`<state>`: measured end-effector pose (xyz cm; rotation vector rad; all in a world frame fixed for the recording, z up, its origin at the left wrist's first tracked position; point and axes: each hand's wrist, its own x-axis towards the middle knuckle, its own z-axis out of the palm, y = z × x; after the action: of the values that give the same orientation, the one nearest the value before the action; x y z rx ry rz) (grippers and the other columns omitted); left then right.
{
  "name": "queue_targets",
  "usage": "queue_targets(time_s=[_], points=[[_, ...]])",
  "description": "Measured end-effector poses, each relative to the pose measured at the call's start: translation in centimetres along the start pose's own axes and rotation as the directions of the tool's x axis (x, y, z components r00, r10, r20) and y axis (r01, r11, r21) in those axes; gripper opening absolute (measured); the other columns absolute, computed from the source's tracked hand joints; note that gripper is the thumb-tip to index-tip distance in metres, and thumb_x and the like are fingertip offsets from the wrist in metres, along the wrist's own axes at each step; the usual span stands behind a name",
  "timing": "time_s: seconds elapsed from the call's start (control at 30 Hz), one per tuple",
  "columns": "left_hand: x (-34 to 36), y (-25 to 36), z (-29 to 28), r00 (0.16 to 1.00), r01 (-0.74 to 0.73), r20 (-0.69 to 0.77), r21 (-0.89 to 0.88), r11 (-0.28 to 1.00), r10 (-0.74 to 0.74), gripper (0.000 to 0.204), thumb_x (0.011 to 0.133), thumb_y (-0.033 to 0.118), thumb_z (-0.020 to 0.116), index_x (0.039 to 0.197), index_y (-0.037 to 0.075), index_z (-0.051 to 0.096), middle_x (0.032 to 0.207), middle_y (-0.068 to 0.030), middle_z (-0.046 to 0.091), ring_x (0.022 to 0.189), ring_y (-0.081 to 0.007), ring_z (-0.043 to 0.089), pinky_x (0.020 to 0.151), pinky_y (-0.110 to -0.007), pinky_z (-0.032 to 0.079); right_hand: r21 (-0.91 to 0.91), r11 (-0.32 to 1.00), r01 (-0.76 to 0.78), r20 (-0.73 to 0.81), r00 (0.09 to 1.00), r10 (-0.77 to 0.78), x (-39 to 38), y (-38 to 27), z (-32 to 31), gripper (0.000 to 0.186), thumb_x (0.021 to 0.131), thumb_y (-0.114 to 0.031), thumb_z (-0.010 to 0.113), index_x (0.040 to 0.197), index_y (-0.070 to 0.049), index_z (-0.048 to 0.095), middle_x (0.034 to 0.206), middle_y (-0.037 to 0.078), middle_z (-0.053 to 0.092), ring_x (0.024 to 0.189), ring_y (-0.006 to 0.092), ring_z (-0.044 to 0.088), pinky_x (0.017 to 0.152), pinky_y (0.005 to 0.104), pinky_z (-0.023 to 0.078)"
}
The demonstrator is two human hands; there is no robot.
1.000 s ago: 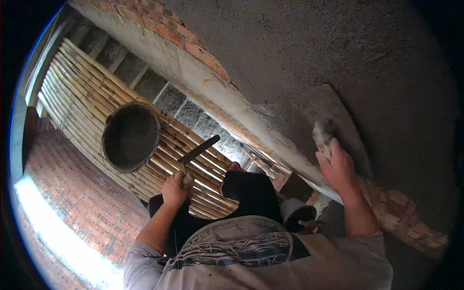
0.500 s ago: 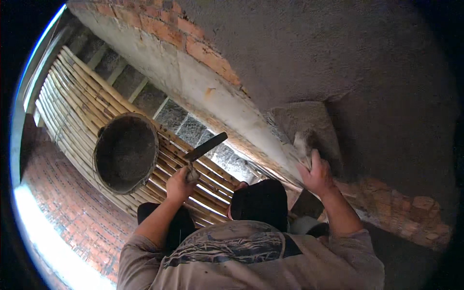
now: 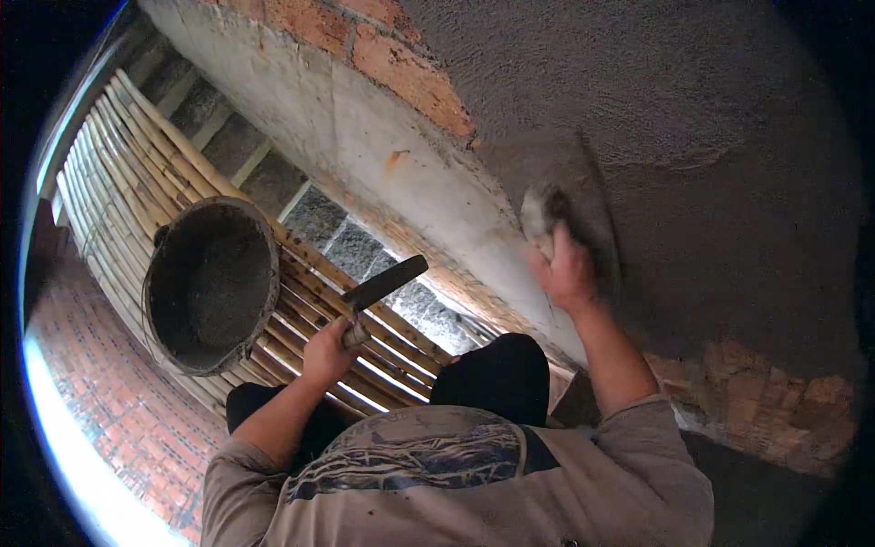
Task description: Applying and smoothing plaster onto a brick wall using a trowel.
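Note:
My right hand (image 3: pixel 565 272) is closed round the pale handle of a plastering float (image 3: pixel 588 187). The float's flat board lies against the wet grey plaster (image 3: pixel 711 109) on the wall, beside the plaster's left edge. My left hand (image 3: pixel 328 354) grips the whitish handle of a trowel (image 3: pixel 386 282) with a narrow dark blade. This trowel is held above the bamboo poles in front of my knees, apart from the wall. Left of it stands a round dark bucket (image 3: pixel 166 296) with grey mortar inside.
Bamboo poles (image 3: pixel 137 191) form a platform with gaps under the bucket. A smooth pale concrete band (image 3: pixel 365 155) runs along the wall below exposed bricks (image 3: pixel 410 77). Bare brickwork (image 3: pixel 756 392) shows at lower right. Another brick wall (image 3: pixel 128 392) stands at far left.
My right hand and the float have moved up along the wall and slightly left. My left hand still holds the trowel, slightly further left. The bucket appears lower left as the view shifts.

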<state>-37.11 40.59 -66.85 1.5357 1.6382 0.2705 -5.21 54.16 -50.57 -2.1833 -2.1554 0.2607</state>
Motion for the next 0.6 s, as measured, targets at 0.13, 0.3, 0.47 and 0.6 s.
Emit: queue_targets(time_s=[0.13,0.3,0.47,0.6], points=[[-0.4,-0.5,0.3,0.998,-0.047,-0.049,-0.083,0.995,0.043,0.04,0.067,0.021,0.066,0.104,0.01,0.053,0.086,-0.0121,0.06,0.076,-0.033,0.057,0.065,-0.039,0.044,-0.13,0.991,0.006,0.182,0.983,0.018,-2.0,3.3,2.8,0.039,0.079,-0.033,0.059,0.098,-0.001,0.047,0.067,0.02,0.059,0.057,0.039,0.056,0.051,0.0455,0.043],[0.5,-0.8,0.2,1.0,0.006,-0.016,-0.054,0.999,-0.007,0.042,0.067,0.022,0.066,0.105,0.01,0.053,0.087,-0.0125,0.06,0.078,-0.0325,0.057,0.067,-0.039,0.045,-0.242,0.969,-0.055,0.207,0.972,0.107,-6.4,10.0,3.8,0.044,0.081,-0.035,0.055,0.106,0.0,0.046,0.071,0.021,0.06,0.06,0.0419,0.056,0.055,0.0475,0.044],[1.1,-0.3,0.4,1.0,0.027,0.002,-0.084,0.996,-0.027,0.041,0.067,0.022,0.066,0.104,0.01,0.053,0.087,-0.0127,0.06,0.078,-0.0326,0.057,0.067,-0.039,0.044,-0.39,0.92,0.017,0.358,0.924,0.135,-12.5,17.6,-1.4,0.048,0.079,-0.033,0.057,0.112,0.0,0.046,0.083,0.022,0.06,0.072,0.0391,0.058,0.061,0.0452,0.045],[1.7,1.5,0.6,1.0,-0.008,-0.005,-0.058,0.998,0.008,0.041,0.067,0.022,0.067,0.104,0.01,0.053,0.087,-0.0136,0.06,0.077,-0.0329,0.057,0.066,-0.039,0.044,-0.371,0.886,-0.278,0.193,0.91,0.366,-15.6,20.7,-4.4,0.052,0.075,-0.033,0.062,0.112,0.002,0.049,0.08,0.022,0.06,0.067,0.0386,0.057,0.058,0.0452,0.045]])
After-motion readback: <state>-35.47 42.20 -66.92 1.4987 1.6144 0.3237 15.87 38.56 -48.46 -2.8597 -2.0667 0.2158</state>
